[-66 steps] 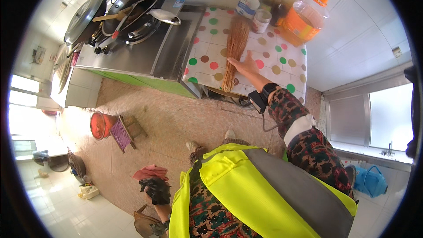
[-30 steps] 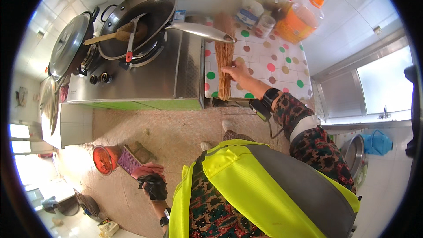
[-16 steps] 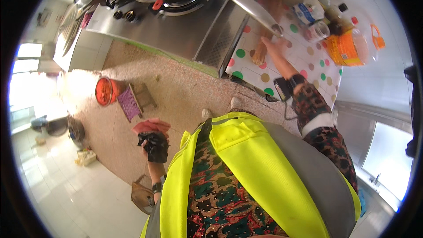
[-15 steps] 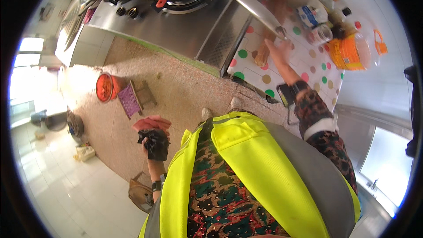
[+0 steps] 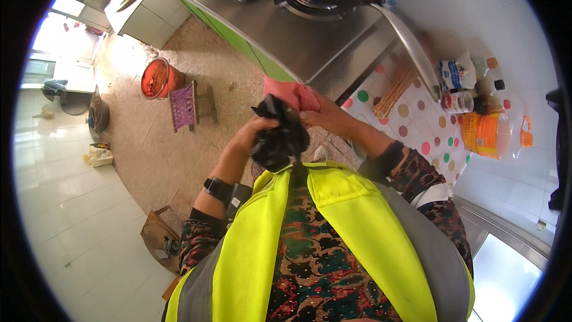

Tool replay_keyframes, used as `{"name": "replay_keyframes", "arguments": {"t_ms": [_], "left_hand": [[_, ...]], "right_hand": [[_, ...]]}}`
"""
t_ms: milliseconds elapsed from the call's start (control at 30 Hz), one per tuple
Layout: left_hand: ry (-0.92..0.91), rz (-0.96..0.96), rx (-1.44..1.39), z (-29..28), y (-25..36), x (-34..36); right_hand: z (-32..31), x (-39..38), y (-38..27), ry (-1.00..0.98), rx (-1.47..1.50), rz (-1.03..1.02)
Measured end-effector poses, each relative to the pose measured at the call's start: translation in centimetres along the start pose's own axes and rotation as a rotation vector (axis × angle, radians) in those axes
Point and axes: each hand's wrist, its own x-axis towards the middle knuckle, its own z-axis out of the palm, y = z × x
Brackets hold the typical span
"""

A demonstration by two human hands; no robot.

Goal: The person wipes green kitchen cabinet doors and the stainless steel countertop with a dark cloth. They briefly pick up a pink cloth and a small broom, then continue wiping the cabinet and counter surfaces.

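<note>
Gripping black bag [image 5: 279, 137] with left hand [image 5: 252, 135], pinching pink cloth [image 5: 282, 89] with right hand [image 5: 328, 117], at bag's twelve o'clock. Holding both before vest [image 5: 247, 238], seemingly for two-handed control.

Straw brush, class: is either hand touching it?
No: the left hand holds the black bag, the right hand is at the pink item, and the brush lies apart on the dotted tablecloth.

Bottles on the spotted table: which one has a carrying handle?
The big clear bottle with the orange label; its orange handle sets it apart. The three smaller bottles show none.
</note>
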Motion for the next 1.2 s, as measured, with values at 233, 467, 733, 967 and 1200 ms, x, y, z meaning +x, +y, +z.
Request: {"name": "replay_keyframes", "arguments": {"t_ms": [233,467,733,967,1200], "left_hand": [[-0.075,0.19,0.097,-4.6,5.6,-1.7],[0.044,0.062,-0.24,-25.9,12.0,-11.4],[0.129,0.151,-0.323,-36.5,13.5,-17.5],[0.039,0.142,-0.337,-38.4,13.2,-16.1],[0.027,0.094,-0.282,-40.7,17.0,-17.0]], "right_hand": [[2.8,4.3,-2.8,0.574,0.033,-0.236],[1.6,8.1,-4.5,1.184,-1.227,-0.715],[4.0,14.0,0.3,1.155,-1.784,-0.097],[4.7,22.3,-1.2,1.088,-1.757,-0.159],[4.2,28.3,-3.0,1.011,-1.745,-0.307]]}}
